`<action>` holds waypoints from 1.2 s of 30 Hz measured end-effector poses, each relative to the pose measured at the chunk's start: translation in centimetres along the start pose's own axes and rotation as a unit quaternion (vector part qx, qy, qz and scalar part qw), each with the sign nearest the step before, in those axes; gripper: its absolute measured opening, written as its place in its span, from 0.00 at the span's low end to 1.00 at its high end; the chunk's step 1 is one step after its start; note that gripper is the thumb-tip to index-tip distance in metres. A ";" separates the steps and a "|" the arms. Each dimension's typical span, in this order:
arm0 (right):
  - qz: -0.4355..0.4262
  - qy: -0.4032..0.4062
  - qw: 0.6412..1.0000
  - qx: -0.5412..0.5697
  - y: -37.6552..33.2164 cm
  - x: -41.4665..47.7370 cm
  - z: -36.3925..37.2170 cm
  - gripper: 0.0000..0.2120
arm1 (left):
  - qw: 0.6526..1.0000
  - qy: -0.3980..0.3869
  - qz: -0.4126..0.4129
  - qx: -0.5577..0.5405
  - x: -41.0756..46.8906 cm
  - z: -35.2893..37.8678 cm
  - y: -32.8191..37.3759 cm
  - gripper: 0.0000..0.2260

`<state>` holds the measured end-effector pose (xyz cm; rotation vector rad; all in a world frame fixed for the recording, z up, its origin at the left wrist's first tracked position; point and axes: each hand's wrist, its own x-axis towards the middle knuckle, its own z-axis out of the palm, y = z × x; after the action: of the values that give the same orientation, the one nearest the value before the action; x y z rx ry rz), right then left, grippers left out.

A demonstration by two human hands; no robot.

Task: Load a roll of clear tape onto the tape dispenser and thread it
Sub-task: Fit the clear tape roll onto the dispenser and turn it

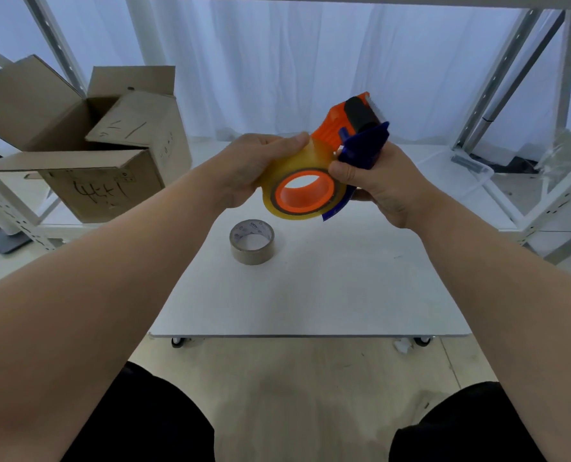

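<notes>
I hold an orange and blue tape dispenser [354, 128] in the air above the white table [310, 295]. A yellowish clear tape roll [287, 168] sits on its orange hub, the hub showing through the roll's core. My left hand [247, 165] grips the roll's left side, thumb on top. My right hand [374, 181] holds the dispenser's blue handle from the right. The black roller and the blade point up and away from me. I cannot see a loose tape end.
A used roll with a brown cardboard core [251, 241] lies on the table below my hands. An open cardboard box [87, 145] stands at the left on a shelf. Metal racking [497, 95] and a clear plastic bin [457, 168] are at the right.
</notes>
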<state>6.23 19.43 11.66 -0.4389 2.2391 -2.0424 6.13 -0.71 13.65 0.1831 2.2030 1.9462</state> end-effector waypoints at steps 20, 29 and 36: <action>0.002 0.028 0.997 -0.078 1.5 0.1 -0.4 0.25 | 0.995 0.009 -0.100 0.025 1.6 0.4 -1.4 0.04; -0.020 0.023 0.988 -0.152 0.6 0.1 1.1 0.28 | 0.992 0.005 -0.119 0.049 1.6 0.3 -1.6 0.23; -0.003 0.008 0.997 0.071 0.2 0.2 0.6 0.30 | 0.988 -0.075 -0.016 -0.135 0.2 -2.4 -0.6 0.19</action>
<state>6.13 18.85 11.47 -0.4188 2.0844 -2.1985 5.38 -3.10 13.34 0.2420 1.8182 2.1111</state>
